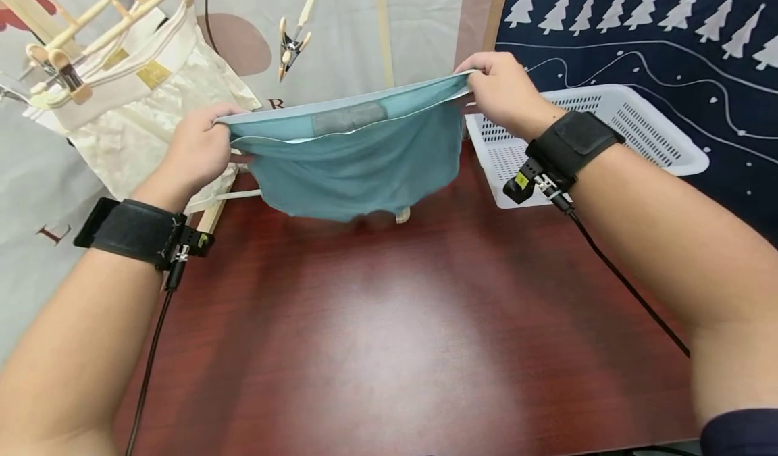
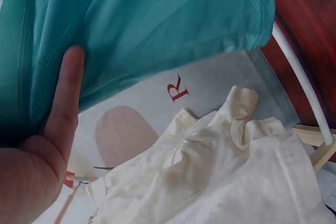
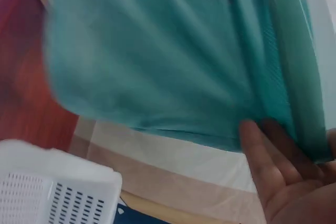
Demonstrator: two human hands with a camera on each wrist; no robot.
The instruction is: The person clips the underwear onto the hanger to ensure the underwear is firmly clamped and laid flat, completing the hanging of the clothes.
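My left hand [image 1: 197,146] grips one end of the waistband of a teal garment [image 1: 358,165], fingers curled over the folded edge; from the left wrist view I see one finger [image 2: 62,103] lying flat against the teal cloth. My right hand [image 1: 501,91] pinches the other end of the same waistband, and in the right wrist view the fingertips [image 3: 257,145] press into the fabric from below. Between the two hands the garment is stretched out level and held in the air above the far part of the dark red wooden surface [image 1: 389,334], its lower edge hanging loose just over the wood; a grey label patch [image 1: 349,118] sits at the middle of the band. A black strap with a small camera and cable wraps each wrist. Just beside my left hand, a cream-coloured garment [image 1: 158,115] hangs from a wooden drying rack [image 1: 73,37], with wooden clothes pegs [image 1: 292,44] dangling above the teal piece. Beyond my right hand a white perforated plastic basket [image 1: 638,132] rests at the far right edge of the surface, against a dark blue cloth printed with white trees [image 1: 668,30].
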